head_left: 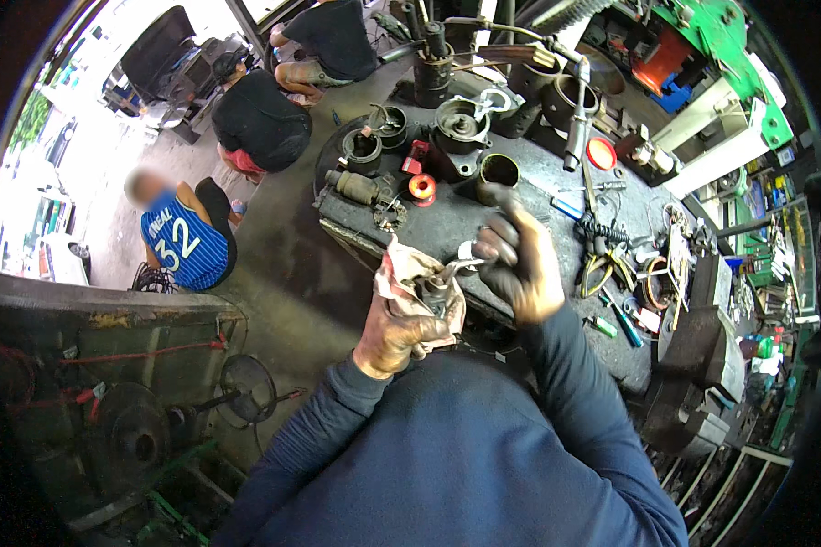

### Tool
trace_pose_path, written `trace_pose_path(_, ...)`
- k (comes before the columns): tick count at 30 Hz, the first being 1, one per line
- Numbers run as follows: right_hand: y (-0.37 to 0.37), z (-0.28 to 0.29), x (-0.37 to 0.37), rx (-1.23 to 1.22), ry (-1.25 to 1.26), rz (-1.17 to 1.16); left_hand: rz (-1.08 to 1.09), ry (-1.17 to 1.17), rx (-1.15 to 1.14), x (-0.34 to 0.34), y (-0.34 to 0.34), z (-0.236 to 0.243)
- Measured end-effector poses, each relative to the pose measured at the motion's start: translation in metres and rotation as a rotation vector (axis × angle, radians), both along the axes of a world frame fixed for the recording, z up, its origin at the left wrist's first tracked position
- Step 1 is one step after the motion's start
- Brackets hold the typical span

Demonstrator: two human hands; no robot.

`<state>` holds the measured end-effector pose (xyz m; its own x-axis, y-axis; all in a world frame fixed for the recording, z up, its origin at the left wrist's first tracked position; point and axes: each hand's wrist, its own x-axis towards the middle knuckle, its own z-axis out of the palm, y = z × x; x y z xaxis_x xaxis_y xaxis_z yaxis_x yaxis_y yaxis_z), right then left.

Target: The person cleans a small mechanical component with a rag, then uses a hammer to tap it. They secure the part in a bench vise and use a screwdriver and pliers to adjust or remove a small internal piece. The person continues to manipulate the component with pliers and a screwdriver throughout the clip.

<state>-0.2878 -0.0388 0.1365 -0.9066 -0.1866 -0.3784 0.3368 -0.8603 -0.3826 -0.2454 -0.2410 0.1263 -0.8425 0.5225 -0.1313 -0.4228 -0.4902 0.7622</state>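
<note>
Cloth point(397, 273), one piece, pale and smudged, sits bunched mid-frame at the near edge of the counter point(433, 225). My left fingers point(412, 330) are closed round its lower part, thumb across the front, likely so the greyish piece point(440, 296) nested in the folds can't slip. My right fingers point(499, 241) curl just right of it; whether they pinch anything, I can't tell. Beyond, I count one orange spool point(421, 188), one round red lid point(601, 153), and one open can point(500, 171) standing mouth-up, probably so nothing spills. Three people point(192, 239), upper left, are down low.
</note>
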Motion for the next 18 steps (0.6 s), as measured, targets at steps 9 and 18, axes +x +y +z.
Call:
trace_pose_path(9,-0.082,0.076,-0.019,1.241,1.47,0.54,0.004,0.475,-0.396,0.015,0.007,-0.069)
trace_pose_path(18,0.018,-0.007,-0.019,-0.249,0.254,-0.039,0.037,-0.051,0.037,-0.002,0.011,0.013)
